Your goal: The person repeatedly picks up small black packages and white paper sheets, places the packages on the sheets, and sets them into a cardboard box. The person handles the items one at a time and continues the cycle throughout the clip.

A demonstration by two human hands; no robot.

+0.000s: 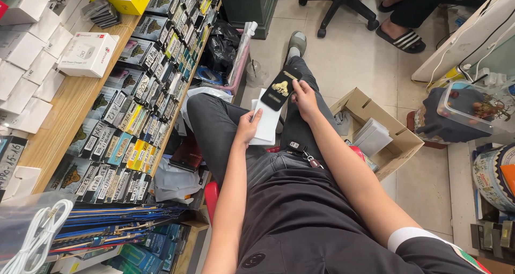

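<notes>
I sit with my legs crossed in dark jeans. My left hand (pixel 248 128) grips a stack of flat white packets (pixel 266 122) resting on my lap. My right hand (pixel 304 98) holds a slim black packet with gold print (pixel 280 89) by its right edge, tilted just above the top of the white stack. A bunch of keys (pixel 300 151) hangs at my waist between my forearms.
A wooden shelf (pixel 67 110) at left carries white boxes (pixel 88 54) and rows of small packaged items (pixel 139 107). An open cardboard box (pixel 394 150) with white packets sits on the tiled floor at right. A clear plastic container (pixel 466 110) and another person's sandalled foot (pixel 399 38) lie beyond.
</notes>
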